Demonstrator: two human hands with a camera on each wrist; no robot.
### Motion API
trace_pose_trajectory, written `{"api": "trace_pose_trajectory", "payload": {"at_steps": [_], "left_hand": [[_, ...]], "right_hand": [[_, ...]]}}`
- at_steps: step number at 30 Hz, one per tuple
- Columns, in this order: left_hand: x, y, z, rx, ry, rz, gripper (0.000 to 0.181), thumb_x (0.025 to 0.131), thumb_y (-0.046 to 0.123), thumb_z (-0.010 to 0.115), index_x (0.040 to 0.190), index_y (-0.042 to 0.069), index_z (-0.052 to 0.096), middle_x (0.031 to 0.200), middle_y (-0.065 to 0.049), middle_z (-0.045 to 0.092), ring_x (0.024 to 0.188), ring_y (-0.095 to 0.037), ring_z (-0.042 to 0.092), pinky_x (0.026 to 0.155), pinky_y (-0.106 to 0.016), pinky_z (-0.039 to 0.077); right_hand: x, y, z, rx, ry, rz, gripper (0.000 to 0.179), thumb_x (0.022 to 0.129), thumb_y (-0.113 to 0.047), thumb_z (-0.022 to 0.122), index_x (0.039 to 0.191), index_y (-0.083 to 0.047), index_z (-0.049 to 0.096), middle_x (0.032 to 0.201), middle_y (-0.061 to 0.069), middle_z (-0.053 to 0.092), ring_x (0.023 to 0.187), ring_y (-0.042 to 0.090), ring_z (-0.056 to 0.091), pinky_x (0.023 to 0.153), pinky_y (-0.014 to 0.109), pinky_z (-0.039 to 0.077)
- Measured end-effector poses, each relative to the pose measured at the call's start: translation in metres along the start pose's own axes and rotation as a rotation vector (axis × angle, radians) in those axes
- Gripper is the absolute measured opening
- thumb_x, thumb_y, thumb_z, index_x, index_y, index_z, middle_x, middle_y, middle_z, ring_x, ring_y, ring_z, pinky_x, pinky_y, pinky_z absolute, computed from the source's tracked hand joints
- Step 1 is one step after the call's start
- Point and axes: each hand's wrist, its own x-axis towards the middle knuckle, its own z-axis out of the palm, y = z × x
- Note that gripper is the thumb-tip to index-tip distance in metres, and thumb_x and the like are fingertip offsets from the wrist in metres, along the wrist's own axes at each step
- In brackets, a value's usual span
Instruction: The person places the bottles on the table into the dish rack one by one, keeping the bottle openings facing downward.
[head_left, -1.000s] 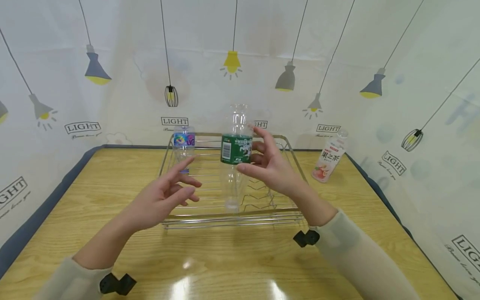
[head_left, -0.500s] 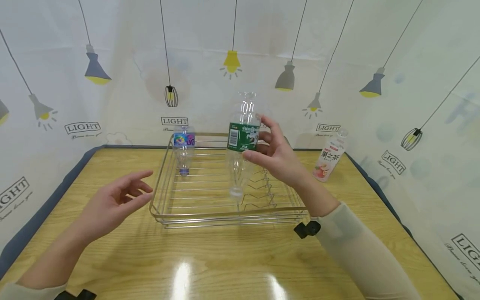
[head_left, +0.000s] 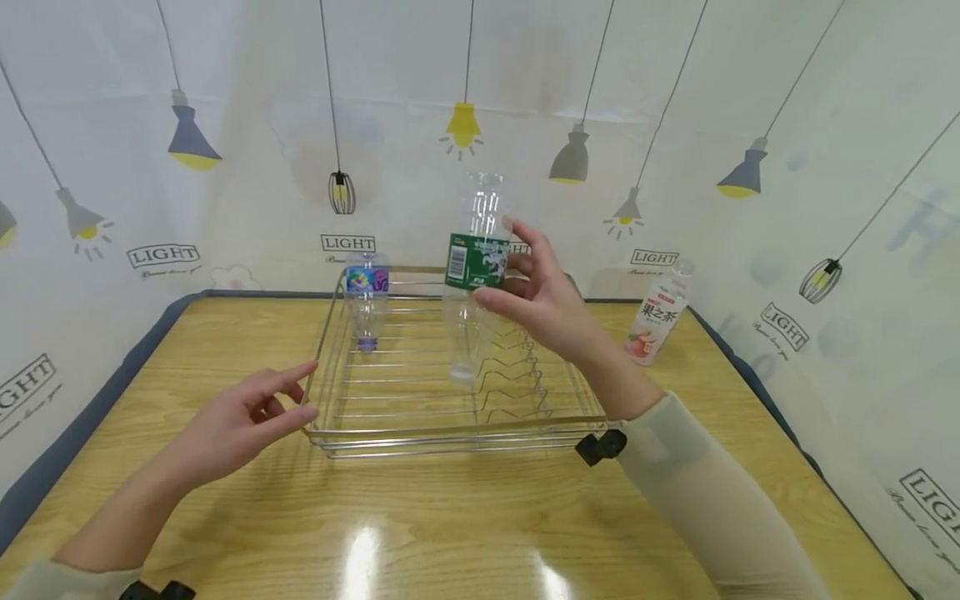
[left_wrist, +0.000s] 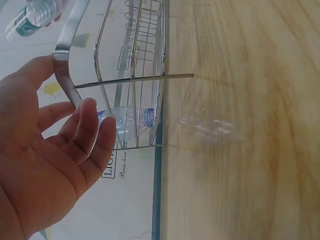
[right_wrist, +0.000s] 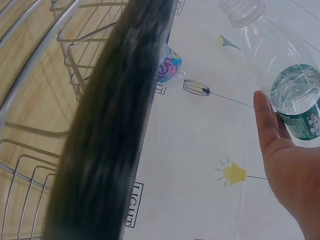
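My right hand (head_left: 543, 292) grips a clear plastic bottle (head_left: 476, 258) with a green label, thumb on one side and fingers on the other. The bottle hangs neck-down above the wire dish rack (head_left: 457, 432), slightly tilted; its neck (right_wrist: 245, 12) shows clear in the right wrist view. At the rack's front left corner my left hand (head_left: 240, 425) touches the rim (left_wrist: 62, 52) with thumb and forefinger, the other fingers loosely bent. A second clear bottle (head_left: 367, 287), with a colourful label and blue cap, stands upside down at the rack's back left.
A bottle with a white and pink label (head_left: 656, 321) stands on the wooden table (head_left: 450, 517), right of the rack. Wavy wire dividers (head_left: 517, 375) fill the rack's right part. A lamp-printed cloth (head_left: 247, 150) hangs behind and at the sides.
My left hand moved away from the middle of the rack to its left rim and now touches it. The right hand raised the green-labelled bottle, shifting it right, then slightly back left.
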Motion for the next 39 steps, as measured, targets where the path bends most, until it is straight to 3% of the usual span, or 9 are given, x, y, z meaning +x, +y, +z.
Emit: {"api": "trace_pose_trajectory", "payload": {"at_steps": [10, 19, 25, 32, 39], "left_hand": [[0.000, -0.004, 0.001, -0.013, -0.059, -0.076, 0.072, 0.109, 0.039, 0.071, 0.172, 0.022, 0.040, 0.127, -0.010, 0.069, 0.081, -0.012, 0.060, 0.066, -0.029, 0.051], [0.002, -0.003, -0.001, -0.007, -0.117, -0.136, 0.074, 0.110, 0.046, 0.067, 0.174, 0.033, 0.033, 0.116, -0.007, 0.070, 0.079, -0.017, 0.059, 0.065, -0.031, 0.051], [0.005, -0.003, -0.002, 0.005, -0.142, -0.143, 0.074, 0.110, 0.048, 0.067, 0.174, 0.035, 0.033, 0.112, -0.006, 0.071, 0.079, -0.018, 0.059, 0.065, -0.031, 0.051], [0.005, -0.003, -0.004, -0.004, -0.151, -0.150, 0.074, 0.110, 0.047, 0.067, 0.174, 0.036, 0.033, 0.112, -0.007, 0.071, 0.080, -0.020, 0.060, 0.066, -0.032, 0.052], [0.004, -0.002, -0.005, 0.003, -0.151, -0.164, 0.075, 0.109, 0.049, 0.068, 0.174, 0.037, 0.032, 0.111, -0.007, 0.071, 0.079, -0.018, 0.058, 0.066, -0.032, 0.051]], "right_hand": [[0.020, -0.002, 0.004, 0.007, 0.026, 0.010, 0.097, 0.101, -0.019, 0.079, 0.173, -0.036, 0.016, 0.151, 0.014, 0.056, 0.133, 0.032, 0.068, 0.106, 0.045, 0.059], [0.049, 0.001, 0.017, 0.020, 0.054, 0.005, 0.096, 0.100, -0.023, 0.080, 0.172, -0.036, 0.019, 0.148, 0.015, 0.058, 0.128, 0.030, 0.070, 0.109, 0.046, 0.059], [0.069, 0.004, 0.030, 0.041, 0.073, 0.009, 0.099, 0.100, -0.026, 0.082, 0.174, -0.034, 0.017, 0.147, 0.015, 0.058, 0.128, 0.030, 0.066, 0.113, 0.057, 0.055], [0.090, 0.013, 0.045, 0.058, 0.108, 0.027, 0.099, 0.099, -0.029, 0.083, 0.174, -0.037, 0.018, 0.148, 0.016, 0.057, 0.124, 0.031, 0.068, 0.103, 0.045, 0.061], [0.109, 0.026, 0.059, 0.079, 0.146, 0.043, 0.103, 0.098, -0.030, 0.085, 0.175, -0.035, 0.016, 0.149, 0.018, 0.054, 0.124, 0.032, 0.067, 0.105, 0.047, 0.061]]}}
